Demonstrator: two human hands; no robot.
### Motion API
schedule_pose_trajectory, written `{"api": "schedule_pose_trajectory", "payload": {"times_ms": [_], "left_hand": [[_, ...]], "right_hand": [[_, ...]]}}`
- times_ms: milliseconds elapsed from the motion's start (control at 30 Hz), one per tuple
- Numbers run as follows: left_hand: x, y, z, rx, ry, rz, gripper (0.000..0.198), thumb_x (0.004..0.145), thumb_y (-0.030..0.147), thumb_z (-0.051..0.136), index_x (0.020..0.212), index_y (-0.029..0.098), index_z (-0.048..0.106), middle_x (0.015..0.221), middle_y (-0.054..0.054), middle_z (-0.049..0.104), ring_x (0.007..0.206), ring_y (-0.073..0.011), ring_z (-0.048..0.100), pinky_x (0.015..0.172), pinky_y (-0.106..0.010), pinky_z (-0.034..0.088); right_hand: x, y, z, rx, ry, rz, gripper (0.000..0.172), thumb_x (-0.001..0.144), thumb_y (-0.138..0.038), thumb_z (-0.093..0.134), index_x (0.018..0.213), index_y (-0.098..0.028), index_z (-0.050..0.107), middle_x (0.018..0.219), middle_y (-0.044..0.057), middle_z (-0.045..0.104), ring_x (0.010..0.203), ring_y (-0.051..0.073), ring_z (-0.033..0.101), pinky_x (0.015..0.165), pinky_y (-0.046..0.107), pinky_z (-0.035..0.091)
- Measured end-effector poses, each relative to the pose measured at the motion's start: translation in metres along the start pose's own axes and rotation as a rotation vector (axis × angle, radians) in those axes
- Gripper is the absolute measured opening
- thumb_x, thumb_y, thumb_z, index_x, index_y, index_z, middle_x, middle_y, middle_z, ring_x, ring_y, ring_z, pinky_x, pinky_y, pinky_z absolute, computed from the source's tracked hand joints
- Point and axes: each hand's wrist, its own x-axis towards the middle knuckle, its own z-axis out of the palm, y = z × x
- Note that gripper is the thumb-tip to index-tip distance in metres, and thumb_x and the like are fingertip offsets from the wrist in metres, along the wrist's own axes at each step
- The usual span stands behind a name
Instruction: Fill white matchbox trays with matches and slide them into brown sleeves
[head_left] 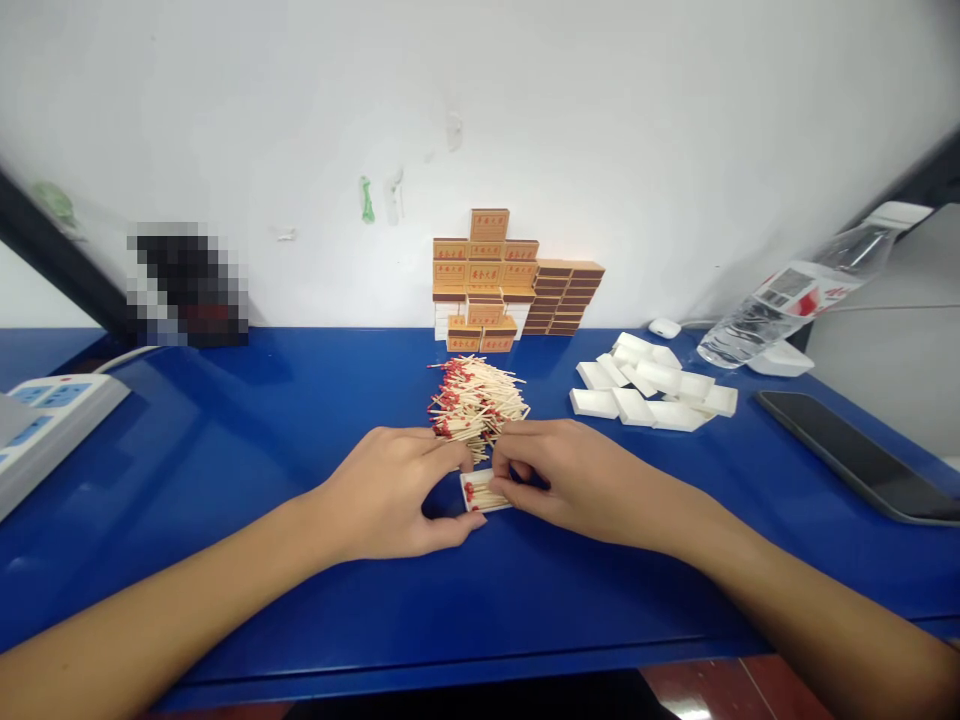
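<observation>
A small white matchbox tray (pixel 466 497) lies on the blue table, with several red-headed matches (pixel 480 490) inside it. My left hand (pixel 397 490) grips the tray's left end between thumb and fingers. Over the tray's right part is my right hand (pixel 559 470), its thumb and fingertips pinched together at the matches; what exactly they hold is hidden. Just behind both hands lies a loose heap of matches (pixel 480 395), many of their red heads facing left.
Orange matchboxes (pixel 486 270) are stacked against the wall. White trays (pixel 652 385) lie piled at right, near a leaning plastic bottle (pixel 806 290), an earphone case (pixel 780 358) and a phone (pixel 862 450). A power strip (pixel 67 420) sits at left.
</observation>
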Motion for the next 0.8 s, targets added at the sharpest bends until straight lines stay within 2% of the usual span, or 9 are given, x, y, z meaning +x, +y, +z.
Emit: {"api": "schedule_pose_trajectory", "payload": {"times_ms": [167, 467, 800], "left_hand": [[-0.0022, 0.0036, 0.0012, 0.058, 0.011, -0.025, 0.032, 0.087, 0.049, 0.067, 0.096, 0.019, 0.071, 0.066, 0.0, 0.068, 0.055, -0.0201, 0.065, 0.052, -0.031, 0.038], [-0.0035, 0.0057, 0.0017, 0.07, -0.013, -0.052, 0.032, 0.085, 0.049, 0.066, 0.097, 0.02, 0.071, 0.059, 0.001, 0.065, 0.05, -0.0216, 0.062, 0.049, -0.032, 0.036], [-0.0032, 0.0073, -0.0017, 0.05, -0.067, -0.083, 0.033, 0.086, 0.047, 0.065, 0.103, 0.019, 0.071, 0.06, 0.002, 0.066, 0.051, -0.0206, 0.062, 0.051, -0.03, 0.036]], "right_hand": [[-0.0002, 0.0012, 0.0022, 0.011, -0.008, -0.021, 0.017, 0.094, -0.015, 0.066, 0.08, -0.019, 0.058, 0.08, -0.001, 0.063, 0.067, 0.012, 0.05, 0.063, 0.027, 0.032], [-0.0001, 0.0014, 0.0004, 0.088, -0.059, -0.061, 0.016, 0.093, -0.013, 0.069, 0.08, -0.019, 0.062, 0.081, -0.003, 0.061, 0.068, 0.011, 0.05, 0.064, 0.026, 0.035], [0.0016, 0.0011, 0.0042, 0.057, 0.027, -0.094, 0.013, 0.093, -0.009, 0.064, 0.084, -0.018, 0.061, 0.085, -0.001, 0.063, 0.069, 0.011, 0.053, 0.064, 0.026, 0.036]]}}
